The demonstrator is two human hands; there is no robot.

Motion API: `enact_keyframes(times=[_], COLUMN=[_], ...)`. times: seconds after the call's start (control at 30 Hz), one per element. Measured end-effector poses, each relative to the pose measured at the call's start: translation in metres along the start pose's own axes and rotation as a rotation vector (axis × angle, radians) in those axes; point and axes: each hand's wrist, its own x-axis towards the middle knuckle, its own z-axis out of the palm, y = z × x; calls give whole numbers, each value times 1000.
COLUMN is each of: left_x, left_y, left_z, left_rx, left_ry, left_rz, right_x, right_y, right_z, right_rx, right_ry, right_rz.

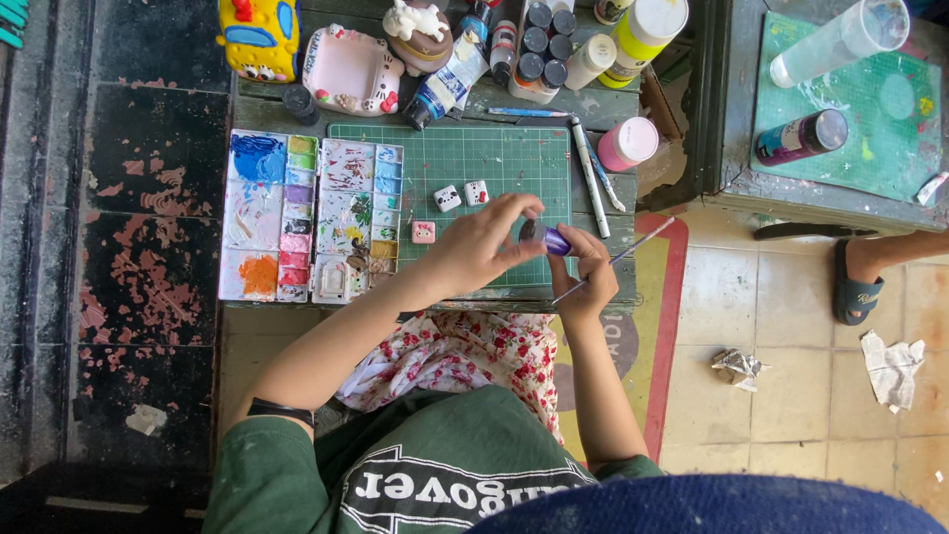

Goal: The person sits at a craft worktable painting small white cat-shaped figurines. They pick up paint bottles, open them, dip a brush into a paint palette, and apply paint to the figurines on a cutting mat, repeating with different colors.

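Two hands meet over the near edge of the green cutting mat (465, 163) on our table: our left hand (481, 244) pinches the cap end of a small purple paint bottle (556, 240) lying crosswise, our right hand (591, 272) clamps its body and a paintbrush (633, 252).

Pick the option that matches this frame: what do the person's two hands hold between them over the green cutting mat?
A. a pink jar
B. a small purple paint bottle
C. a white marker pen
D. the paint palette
B: the left hand and the right hand meet around a small purple paint bottle, the right hand also gripping a thin paintbrush, while the pink jar, marker pen and paint palette lie untouched on the table.
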Motion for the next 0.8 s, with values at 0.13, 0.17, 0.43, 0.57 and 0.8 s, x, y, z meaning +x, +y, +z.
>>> enact_keyframes(times=[0.13, 0.17, 0.43, 0.57, 0.8], left_x=[3, 5, 9, 16, 10], left_y=[6, 2, -46, -52, -30], left_z=[-3, -2, 9, 27, 13], left_rx=[1, -25, -186, 60, 588], left_ry=[67, 44, -27, -84, 72], left_rz=[275, 204, -278, -81, 237], right_x=[-4, -6, -18, -24, -24], right_y=[5, 7, 21, 22, 26], right_z=[4, 4, 2, 4, 6], right_rx=[102, 86, 466, 669, 653], right_ry=[7, 19, 110, 138, 103], right_rz=[133, 114, 369, 453, 366])
